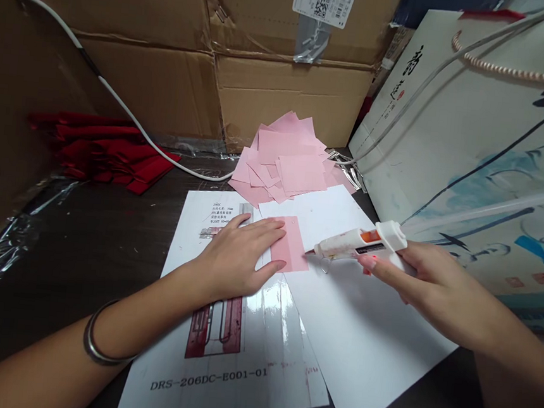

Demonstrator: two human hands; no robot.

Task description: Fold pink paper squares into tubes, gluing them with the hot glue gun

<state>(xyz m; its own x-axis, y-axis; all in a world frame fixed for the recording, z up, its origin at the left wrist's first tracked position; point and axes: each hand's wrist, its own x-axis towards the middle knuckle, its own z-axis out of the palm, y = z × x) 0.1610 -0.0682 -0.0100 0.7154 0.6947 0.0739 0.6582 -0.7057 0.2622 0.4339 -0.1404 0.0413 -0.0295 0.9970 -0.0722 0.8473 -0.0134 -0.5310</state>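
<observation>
My left hand (243, 252) lies flat with its fingers stretched out, fingertips and thumb resting on the left edge of a pink paper piece (295, 247). My right hand (429, 287) is wrapped round a white hot glue gun (357, 242). The gun's nozzle points left and meets, or hovers just over, the right edge of the pink piece; which of the two I cannot tell. That piece lies across a blank white sheet (374, 346) and a printed sheet (231, 391) with a diagram on it. Part of the diagram is hidden under my left hand and forearm.
Behind the sheets is a loose pile of pink papers (288, 158), with thin metal pieces (351, 169) at its right. Folded red pieces (109, 152) lie at the left. A white cable (131, 119) crosses the back. Cardboard (286, 97) and a paper bag (472, 139) wall the space.
</observation>
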